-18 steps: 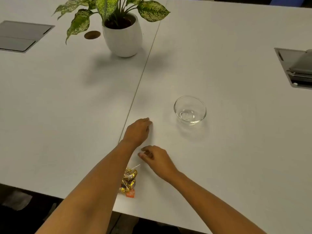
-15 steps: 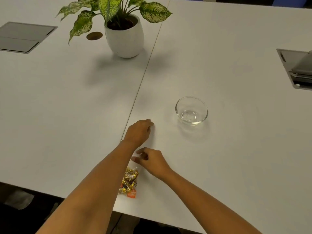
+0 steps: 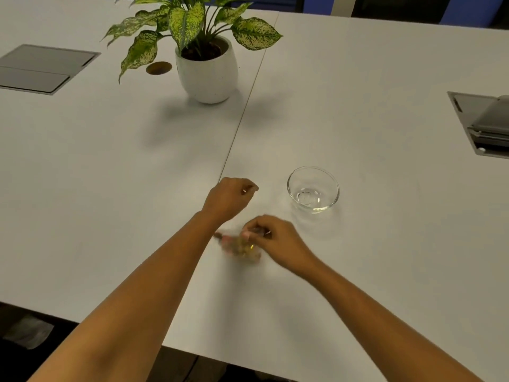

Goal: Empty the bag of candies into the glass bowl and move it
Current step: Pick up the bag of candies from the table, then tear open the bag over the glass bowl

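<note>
Over at ten o'clock a grey panel [image 3: 45, 68] sits flush in the white table [image 3: 358, 106]. Toward twelve o'clock stands a white pot [image 3: 208, 73] with a spotted green plant [image 3: 192, 20], a small brown disc [image 3: 159, 68] just beside it on its left. The person's left hand [image 3: 228, 198] is loosely curled near the table seam, fingers bent in with nothing that I can see between them, though it is too blurred to be sure. Just below it, at about six o'clock from that hand, the bag of candies [image 3: 241, 245] is a smeared patch of gold and pink, and I cannot tell whether it touches the table. The right hand [image 3: 275, 238] has its fingertips pinched together on the bag's upper edge. At two o'clock from that hand, well clear of it, the glass bowl [image 3: 313, 188] stands upright with no candy in it. At the far right edge, around three o'clock, another grey panel [image 3: 484, 122] has its lid raised.
</note>
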A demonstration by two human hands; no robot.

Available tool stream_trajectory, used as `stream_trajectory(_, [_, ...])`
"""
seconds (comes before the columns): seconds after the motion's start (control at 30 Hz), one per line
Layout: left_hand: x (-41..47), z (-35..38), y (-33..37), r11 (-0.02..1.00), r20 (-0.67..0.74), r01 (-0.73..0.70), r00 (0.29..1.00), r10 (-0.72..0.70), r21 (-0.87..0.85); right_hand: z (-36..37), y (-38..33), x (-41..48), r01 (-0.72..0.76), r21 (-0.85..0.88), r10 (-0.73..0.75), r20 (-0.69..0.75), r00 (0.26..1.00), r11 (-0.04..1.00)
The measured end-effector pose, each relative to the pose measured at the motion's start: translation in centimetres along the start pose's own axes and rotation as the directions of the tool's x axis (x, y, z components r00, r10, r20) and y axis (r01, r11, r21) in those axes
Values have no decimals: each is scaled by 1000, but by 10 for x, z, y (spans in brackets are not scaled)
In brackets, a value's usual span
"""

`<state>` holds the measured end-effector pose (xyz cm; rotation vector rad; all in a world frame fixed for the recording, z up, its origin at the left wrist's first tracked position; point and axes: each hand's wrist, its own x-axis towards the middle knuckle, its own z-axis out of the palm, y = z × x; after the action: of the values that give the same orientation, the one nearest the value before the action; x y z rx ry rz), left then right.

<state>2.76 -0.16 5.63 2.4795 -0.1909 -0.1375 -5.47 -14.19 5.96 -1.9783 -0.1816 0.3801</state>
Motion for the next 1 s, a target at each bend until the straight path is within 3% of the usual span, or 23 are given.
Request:
stream_trajectory(0.23, [16, -27, 45, 973, -74, -68, 996, 53, -219, -77, -26, 32, 72, -152, -102, -203, 974, 986])
stream_trajectory(0.33, [19, -31, 60, 970, -118, -127, 988, 104, -206, -102, -34, 44, 62, -197, -108, -236, 966, 979])
stream_trajectory(0.5, [25, -33, 70, 964, -73, -164, 986, 152, -210, -125, -41, 56, 74, -184, -122, -266, 956, 980])
stream_trajectory(0.67, [31, -36, 81, 982, -212, -174, 965, 157, -67, -129, -45, 64, 80, -131, -118, -308, 944, 988])
stream_trajectory(0.83, [33, -35, 95, 988, -289, -68, 957, 26, -136, -127, -50, 64, 113, -24, -110, -499, 860, 993])
stream_trajectory(0.9, [33, -34, 99, 969, -293, 6, 953, -81, -249, -122, -50, 63, 91, 64, -35, -594, 804, 994])
stream_trajectory(1.0, [34, -33, 105, 899, -219, 97, 954, -207, -427, -114, -50, 62, 9, 247, 136, -561, 817, 969])
